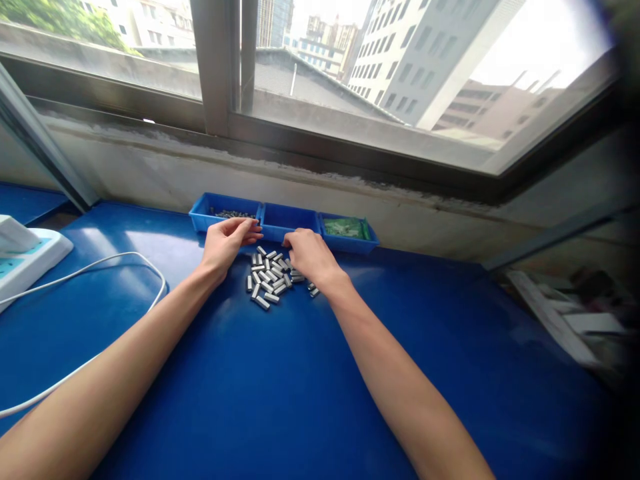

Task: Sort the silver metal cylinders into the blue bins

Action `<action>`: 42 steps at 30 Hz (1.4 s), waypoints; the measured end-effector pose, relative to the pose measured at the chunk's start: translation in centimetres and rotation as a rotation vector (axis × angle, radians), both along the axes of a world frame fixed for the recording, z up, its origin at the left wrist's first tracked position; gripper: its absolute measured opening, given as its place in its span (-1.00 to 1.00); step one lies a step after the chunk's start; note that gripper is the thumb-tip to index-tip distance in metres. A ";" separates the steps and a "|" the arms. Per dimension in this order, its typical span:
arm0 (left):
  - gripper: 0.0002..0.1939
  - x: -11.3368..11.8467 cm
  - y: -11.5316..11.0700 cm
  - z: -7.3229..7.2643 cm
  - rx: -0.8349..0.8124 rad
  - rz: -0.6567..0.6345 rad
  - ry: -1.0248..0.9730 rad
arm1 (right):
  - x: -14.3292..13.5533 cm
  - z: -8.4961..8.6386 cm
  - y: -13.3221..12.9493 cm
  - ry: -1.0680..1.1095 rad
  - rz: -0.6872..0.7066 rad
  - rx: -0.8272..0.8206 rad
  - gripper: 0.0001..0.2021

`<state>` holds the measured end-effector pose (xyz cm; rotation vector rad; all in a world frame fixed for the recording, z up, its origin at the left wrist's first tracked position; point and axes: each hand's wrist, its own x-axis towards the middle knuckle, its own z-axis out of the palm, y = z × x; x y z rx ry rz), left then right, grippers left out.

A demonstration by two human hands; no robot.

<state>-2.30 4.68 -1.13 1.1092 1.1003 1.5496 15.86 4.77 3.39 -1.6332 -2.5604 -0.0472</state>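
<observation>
Where the short metal pieces point(270, 275) lie in a loose pile on the blue desk point(250, 387), their long axes run in mixed directions: the nearest slants from far left to near right, while the leftmost points almost straight away from the person. The left hand point(225, 243) holds thumb and index finger close together by the left bin point(199, 222); the right hand's point(313, 255) fingers curl down over the pile's right side. I cannot tell what either grips.

Likely a workshop: a blue workbench point(240, 400) carries parts bins point(280, 233) and metal pieces point(267, 288) mid-frame, a power strip point(53, 247) at far left.
</observation>
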 end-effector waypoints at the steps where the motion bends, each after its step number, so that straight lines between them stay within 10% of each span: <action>1: -0.63 0.0 0.0 0.0 0.000 0.000 0.004 | 0.0 -0.2 0.1 0.005 0.002 0.005 -0.72; 10: -0.62 0.0 0.0 0.0 -0.014 0.001 0.013 | 0.4 -1.1 0.8 0.164 0.071 0.024 -0.73; 17: -0.60 0.1 -0.4 -0.3 -0.002 -0.101 0.052 | 0.5 -0.7 1.5 0.790 0.122 -0.198 -0.98; 23: -0.59 0.6 -0.8 -0.1 0.006 -0.202 0.121 | 0.3 -0.7 1.7 1.270 -0.116 -0.431 -0.77; 42: -0.57 0.4 -0.7 -0.1 0.123 -0.224 0.167 | -0.8 -0.9 1.2 1.363 -0.112 -0.542 -0.68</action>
